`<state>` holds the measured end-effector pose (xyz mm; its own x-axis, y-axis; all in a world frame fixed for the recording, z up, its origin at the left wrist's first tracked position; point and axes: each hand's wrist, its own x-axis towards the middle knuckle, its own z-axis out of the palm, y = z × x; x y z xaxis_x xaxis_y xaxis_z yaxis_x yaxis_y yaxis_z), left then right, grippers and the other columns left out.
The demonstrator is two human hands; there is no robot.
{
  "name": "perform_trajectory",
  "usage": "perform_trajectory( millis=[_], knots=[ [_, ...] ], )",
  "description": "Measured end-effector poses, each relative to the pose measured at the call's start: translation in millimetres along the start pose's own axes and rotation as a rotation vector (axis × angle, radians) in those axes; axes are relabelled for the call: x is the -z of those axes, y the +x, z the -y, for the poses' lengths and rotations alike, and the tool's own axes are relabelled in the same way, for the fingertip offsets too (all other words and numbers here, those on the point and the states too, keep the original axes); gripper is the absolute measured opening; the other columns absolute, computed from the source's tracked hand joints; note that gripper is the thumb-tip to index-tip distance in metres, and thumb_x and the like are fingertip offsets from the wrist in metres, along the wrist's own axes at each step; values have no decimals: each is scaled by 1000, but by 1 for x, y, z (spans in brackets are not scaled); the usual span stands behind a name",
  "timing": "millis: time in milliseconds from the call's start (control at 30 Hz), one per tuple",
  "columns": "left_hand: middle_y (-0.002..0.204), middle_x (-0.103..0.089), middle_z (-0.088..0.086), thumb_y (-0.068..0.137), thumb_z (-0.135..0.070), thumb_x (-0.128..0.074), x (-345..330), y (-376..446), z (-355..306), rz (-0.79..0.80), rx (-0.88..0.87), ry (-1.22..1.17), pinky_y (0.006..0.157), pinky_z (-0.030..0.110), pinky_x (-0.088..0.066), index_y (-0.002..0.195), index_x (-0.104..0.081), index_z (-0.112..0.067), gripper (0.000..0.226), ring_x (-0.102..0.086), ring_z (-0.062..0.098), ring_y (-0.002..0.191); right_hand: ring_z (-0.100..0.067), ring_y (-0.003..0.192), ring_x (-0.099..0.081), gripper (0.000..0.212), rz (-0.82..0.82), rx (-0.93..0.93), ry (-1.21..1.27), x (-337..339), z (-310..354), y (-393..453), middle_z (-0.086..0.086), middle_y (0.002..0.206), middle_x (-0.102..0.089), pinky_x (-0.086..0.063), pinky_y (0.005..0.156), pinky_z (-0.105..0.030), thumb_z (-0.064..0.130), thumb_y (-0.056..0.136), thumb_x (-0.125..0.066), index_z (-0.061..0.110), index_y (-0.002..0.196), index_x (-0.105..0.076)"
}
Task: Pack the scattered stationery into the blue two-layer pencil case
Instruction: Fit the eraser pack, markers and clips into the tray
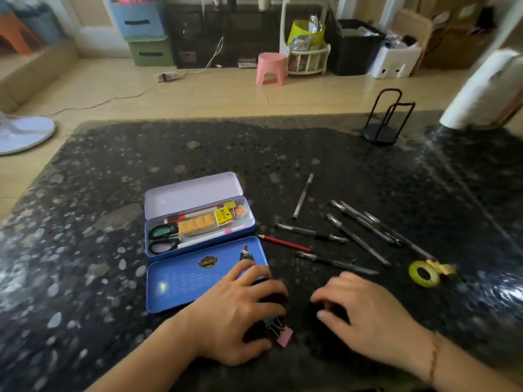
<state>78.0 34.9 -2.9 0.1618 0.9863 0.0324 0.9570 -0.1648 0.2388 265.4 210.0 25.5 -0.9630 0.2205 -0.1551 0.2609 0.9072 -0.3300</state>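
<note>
From the head camera, a blue pencil case (198, 224) lies open on a dark speckled table (85, 250), left of centre. Its pale lid (192, 193) stands tilted back on the far side. The open compartment holds green-handled scissors (162, 239) at its left end, a row of orange blocks (196, 223) in the middle, a yellow box (223, 217) to their right, and a white pen (210, 236) along the near wall. A flat blue tray (181, 275) with a printed badge lies just near of the case, touching its near edge.

The left hand (240, 312) rests palm down over the tray's near right corner, fingers spread and lightly bent; two fingertips touch the tray. A pink binder clip (283, 335) lies on the table at the near side of this hand, partly hidden under its fingers; whether the hand grips it cannot be told. The right hand (365, 309) hovers or rests just right of the left, fingers loosely curled and holding nothing visible.

Right of the case, a red pencil (284, 243) lies beside the tray's far right corner. Several dark pens (359, 236) are scattered further right. A green tape roll (424, 274) sits near the right edge. A black wire stand (382, 128) stands at the far right.
</note>
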Motion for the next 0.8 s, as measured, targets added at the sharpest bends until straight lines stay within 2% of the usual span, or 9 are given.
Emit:
perform_trajectory(
  millis=[67,133,200,267,400,500,567,667,800],
  knots=[
    [129,-49,-13,83,-52,-55,0,-3,-4,-10,15,28,107,37,-23,116,-60,-34,38,-37,18,123,-1,92,-50,48,-52,32,-23,-17,19,-3,20,97,-59,-45,73,-23,72,81,-42,39,111,-61],
    [118,-53,-15,84,-50,-57,-4,-3,-8,-41,27,32,103,36,-27,108,-62,-33,29,-41,16,116,-5,79,-55,54,-101,50,-72,-36,32,-4,18,83,-60,-46,60,-24,79,70,-43,36,94,-66],
    [106,-56,-15,86,-51,-56,-8,-3,-9,-74,32,61,99,34,-29,102,-63,-32,26,-45,16,108,-8,67,-56,42,-135,66,-116,-50,41,-2,15,72,-56,-45,47,-25,71,63,-50,33,73,-65],
    [98,-58,-13,88,-52,-55,-12,-5,-6,-90,26,100,96,32,-29,101,-63,-30,27,-49,16,101,-11,62,-56,30,-146,84,-145,-53,44,2,13,67,-54,-43,43,-26,60,61,-53,32,66,-62],
    [98,-62,-12,91,-55,-52,-8,-12,14,-210,27,125,92,31,-32,105,-65,-28,33,-51,14,98,-3,75,-58,23,-221,93,-154,-29,25,13,20,81,-60,-47,53,-17,50,72,-57,36,87,-66],
    [100,-63,-11,89,-52,-59,6,-20,39,-387,136,95,90,32,-37,111,-64,-27,33,-52,14,97,-6,89,-62,32,-358,-23,-58,-5,17,40,20,97,-65,-53,71,-22,43,76,-70,34,107,-65],
    [100,-64,-10,86,-50,-63,15,-28,62,-455,260,110,89,34,-40,113,-63,-26,36,-54,16,96,-9,88,-63,30,-436,-45,-8,4,25,76,17,95,-67,-53,71,-27,42,75,-73,35,102,-63],
    [95,-67,-10,83,-52,-60,20,-38,96,-504,438,139,80,34,-42,104,-67,-26,34,-57,18,90,-11,80,-59,19,-395,-18,-49,7,43,140,13,85,-64,-42,59,-26,48,82,-62,32,90,-57],
    [90,-67,-11,81,-57,-54,19,-47,119,-513,610,94,76,37,-44,95,-68,-27,36,-57,18,85,-13,80,-55,19,-356,-16,-117,-5,53,200,10,87,-64,-37,59,-28,47,88,-53,30,91,-59]
  ],
)
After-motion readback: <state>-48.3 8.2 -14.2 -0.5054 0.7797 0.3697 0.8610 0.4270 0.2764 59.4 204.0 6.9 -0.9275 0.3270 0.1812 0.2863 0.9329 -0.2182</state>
